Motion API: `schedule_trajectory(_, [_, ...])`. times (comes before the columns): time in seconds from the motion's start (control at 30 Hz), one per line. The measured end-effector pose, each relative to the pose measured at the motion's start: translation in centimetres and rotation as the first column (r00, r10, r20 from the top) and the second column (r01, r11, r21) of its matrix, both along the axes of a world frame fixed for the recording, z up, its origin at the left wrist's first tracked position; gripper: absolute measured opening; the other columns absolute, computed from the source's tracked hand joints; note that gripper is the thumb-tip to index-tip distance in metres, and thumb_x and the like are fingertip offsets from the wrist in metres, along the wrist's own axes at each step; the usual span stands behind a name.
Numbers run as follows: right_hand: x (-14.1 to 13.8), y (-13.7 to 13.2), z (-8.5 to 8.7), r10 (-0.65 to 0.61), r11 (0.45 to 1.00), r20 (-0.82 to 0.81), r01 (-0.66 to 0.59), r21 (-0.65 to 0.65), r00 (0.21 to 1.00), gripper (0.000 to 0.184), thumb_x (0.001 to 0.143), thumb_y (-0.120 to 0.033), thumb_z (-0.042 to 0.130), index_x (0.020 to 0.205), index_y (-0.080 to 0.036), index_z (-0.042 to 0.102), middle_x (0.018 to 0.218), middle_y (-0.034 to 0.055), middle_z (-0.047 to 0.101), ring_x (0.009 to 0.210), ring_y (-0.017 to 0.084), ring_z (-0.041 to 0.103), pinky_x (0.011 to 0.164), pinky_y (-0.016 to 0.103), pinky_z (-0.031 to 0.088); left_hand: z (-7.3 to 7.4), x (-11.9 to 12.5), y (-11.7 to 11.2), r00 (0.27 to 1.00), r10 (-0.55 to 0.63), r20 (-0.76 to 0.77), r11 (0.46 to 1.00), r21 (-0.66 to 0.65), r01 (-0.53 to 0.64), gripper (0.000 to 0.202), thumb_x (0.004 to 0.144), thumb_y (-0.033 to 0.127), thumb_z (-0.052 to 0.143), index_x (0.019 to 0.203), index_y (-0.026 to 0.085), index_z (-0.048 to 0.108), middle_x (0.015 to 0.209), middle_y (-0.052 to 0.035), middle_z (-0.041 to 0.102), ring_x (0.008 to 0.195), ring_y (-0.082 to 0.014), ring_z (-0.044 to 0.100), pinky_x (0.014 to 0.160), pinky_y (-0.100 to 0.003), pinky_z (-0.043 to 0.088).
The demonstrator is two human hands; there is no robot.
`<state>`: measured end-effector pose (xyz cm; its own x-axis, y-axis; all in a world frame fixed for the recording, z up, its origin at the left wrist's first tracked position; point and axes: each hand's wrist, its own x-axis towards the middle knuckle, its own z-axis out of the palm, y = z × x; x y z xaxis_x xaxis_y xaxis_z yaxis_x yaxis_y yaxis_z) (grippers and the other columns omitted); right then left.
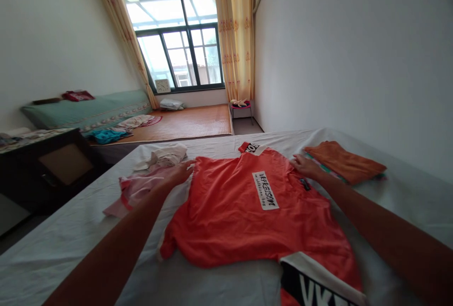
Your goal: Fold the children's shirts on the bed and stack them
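An orange-red T-shirt (247,207) with a white printed label lies spread flat on a white bed sheet (63,244). My left hand (180,172) rests at the shirt's far left corner, fingers stretched out on the cloth. At the shirt's far right corner, near the collar, my right hand (303,164) lies with fingers flat against the fabric. Both forearms reach across the bed from the near edge.
A pile of pink and white clothes (148,174) lies left of the shirt. A folded orange garment (345,161) on a small stack sits at the right. Beyond are a low wooden platform (187,122), a green mattress (88,110), a dark cabinet (53,164) and a window (180,32).
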<state>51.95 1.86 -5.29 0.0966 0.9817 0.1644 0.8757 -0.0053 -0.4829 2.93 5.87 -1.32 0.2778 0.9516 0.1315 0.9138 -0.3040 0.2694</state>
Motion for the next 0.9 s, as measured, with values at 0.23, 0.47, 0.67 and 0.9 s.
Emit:
schedule_trajectory(0.23, [1.3, 3.7, -3.5, 0.11, 0.992, -0.032, -0.108, 0.06, 0.993, 0.039, 0.078, -0.031, 0.053, 0.113, -0.017, 0.063, 0.113, 0.0114, 0.068, 0.101, 0.023, 0.064, 0.087, 0.03, 0.047, -2.4, 1.2, 6.7, 0.992, 0.057, -0.111, 0.998, 0.039, -0.053, 0.043, 0.081, 0.026, 0.053, 0.122, 0.017, 0.059, 0.117, -0.0105, 0.064, 0.111, -0.0223, 0.057, 0.096, -0.03, 0.041])
schedule_trajectory(0.47, [3.4, 4.2, -4.7, -0.074, 0.989, -0.06, 0.081, 0.124, 0.995, 0.029, 0.076, -0.028, 0.056, 0.102, -0.019, 0.065, 0.097, 0.0083, 0.072, 0.086, 0.022, 0.067, 0.077, 0.031, 0.05, -3.6, -0.4, 8.5, 0.962, 0.253, -0.106, 0.962, 0.134, -0.239, 0.032, 0.087, 0.027, 0.041, 0.1, 0.017, 0.068, 0.107, -0.015, 0.062, 0.105, -0.0307, 0.058, 0.089, -0.042, 0.044])
schedule_trajectory(0.67, [3.3, 3.4, -3.6, 0.032, 0.982, 0.098, -0.049, 0.181, 0.995, 0.039, 0.073, -0.027, 0.056, 0.111, -0.019, 0.063, 0.11, 0.0109, 0.067, 0.103, 0.027, 0.061, 0.092, 0.04, 0.045, -2.1, 0.4, 5.8, 0.988, 0.15, -0.046, 0.981, 0.128, -0.143, 0.036, 0.085, 0.032, 0.051, 0.117, 0.02, 0.063, 0.116, -0.0091, 0.062, 0.111, -0.0243, 0.055, 0.099, -0.035, 0.04])
schedule_trajectory(0.9, [2.1, -6.5, 3.7, 0.525, 0.836, -0.068, -0.529, -0.147, 0.849, 0.026, 0.079, -0.034, 0.056, 0.098, -0.021, 0.068, 0.098, 0.0073, 0.069, 0.085, 0.023, 0.064, 0.078, 0.034, 0.05, 3.1, -1.9, -9.2, 0.886, -0.424, 0.185, 0.801, -0.381, 0.463, 0.029, 0.082, 0.045, 0.059, 0.093, 0.021, 0.071, 0.099, -0.0038, 0.067, 0.09, -0.0183, 0.063, 0.086, -0.026, 0.048])
